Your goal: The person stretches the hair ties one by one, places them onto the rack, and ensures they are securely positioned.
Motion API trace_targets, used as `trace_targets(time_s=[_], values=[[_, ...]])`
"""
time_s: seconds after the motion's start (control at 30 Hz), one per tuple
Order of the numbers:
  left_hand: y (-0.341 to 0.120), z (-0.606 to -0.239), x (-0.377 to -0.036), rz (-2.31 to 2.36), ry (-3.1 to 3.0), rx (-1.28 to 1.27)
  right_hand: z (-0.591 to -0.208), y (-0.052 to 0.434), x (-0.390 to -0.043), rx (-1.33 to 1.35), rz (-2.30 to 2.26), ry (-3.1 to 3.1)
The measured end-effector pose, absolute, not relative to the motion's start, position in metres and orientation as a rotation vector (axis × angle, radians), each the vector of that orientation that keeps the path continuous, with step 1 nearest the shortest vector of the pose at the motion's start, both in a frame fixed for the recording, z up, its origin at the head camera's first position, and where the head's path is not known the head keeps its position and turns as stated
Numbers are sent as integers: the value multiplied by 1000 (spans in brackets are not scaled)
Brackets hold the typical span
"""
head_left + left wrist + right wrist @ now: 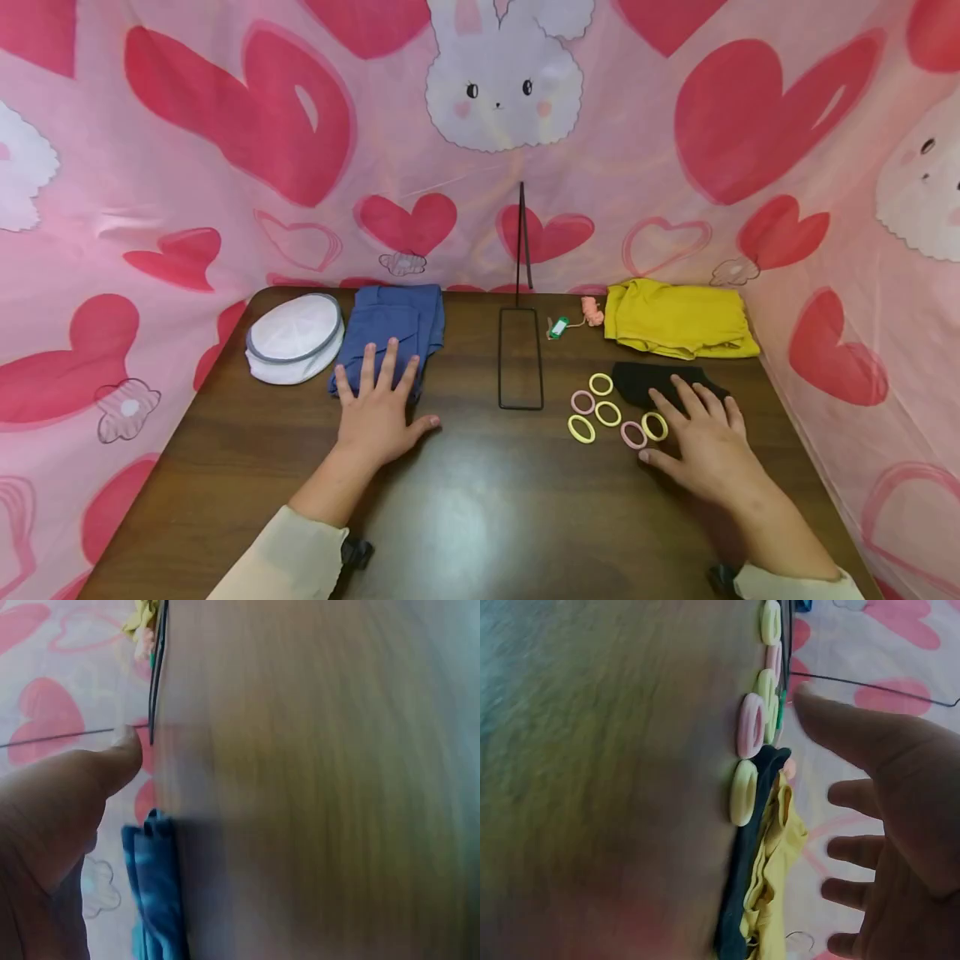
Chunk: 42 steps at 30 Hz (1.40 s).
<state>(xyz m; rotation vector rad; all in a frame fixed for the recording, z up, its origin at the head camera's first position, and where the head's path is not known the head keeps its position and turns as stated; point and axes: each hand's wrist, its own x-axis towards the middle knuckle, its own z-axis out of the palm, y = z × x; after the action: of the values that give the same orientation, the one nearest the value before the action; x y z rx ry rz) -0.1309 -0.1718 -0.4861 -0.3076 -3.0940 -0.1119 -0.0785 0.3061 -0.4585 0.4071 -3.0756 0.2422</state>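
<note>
Left hand (378, 417): flat on the surface (480, 508), fingers spread and released, tips on the near end of the folded blue cloth (390, 337). The cloth's long axis runs away from the person, toward the backdrop.

Right hand (705, 442): fingers straight, relaxed, grasping nothing, over the black cloth (660, 383), just beside six hair rings (607, 412), yellow and pink.

Also: white cap (294, 337), wire stand (521, 358), yellow cloth (678, 321), green tag (557, 327). No legible writing.

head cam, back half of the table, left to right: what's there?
white cap → folded blue cloth → black wire stand → green tag → pink hair tie → folded yellow cloth
</note>
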Motion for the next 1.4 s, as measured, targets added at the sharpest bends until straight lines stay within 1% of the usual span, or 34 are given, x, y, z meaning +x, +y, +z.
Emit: trace_targets(time_s=[0.47,0.83,1.07,1.4], values=[[-122,-491,-147,-321,-3107,-417,-472,318,-88,475,295,-3095],[-103,-494,-155,-447,-3119,-519,-474,318,-94,498,360,-3084],[-92,-499,-163,-526,-3149,-632,-467,316,-96,494,388,-2996],[-80,-502,-171,-557,-3225,-630,-448,294,-102,572,464,-2809]])
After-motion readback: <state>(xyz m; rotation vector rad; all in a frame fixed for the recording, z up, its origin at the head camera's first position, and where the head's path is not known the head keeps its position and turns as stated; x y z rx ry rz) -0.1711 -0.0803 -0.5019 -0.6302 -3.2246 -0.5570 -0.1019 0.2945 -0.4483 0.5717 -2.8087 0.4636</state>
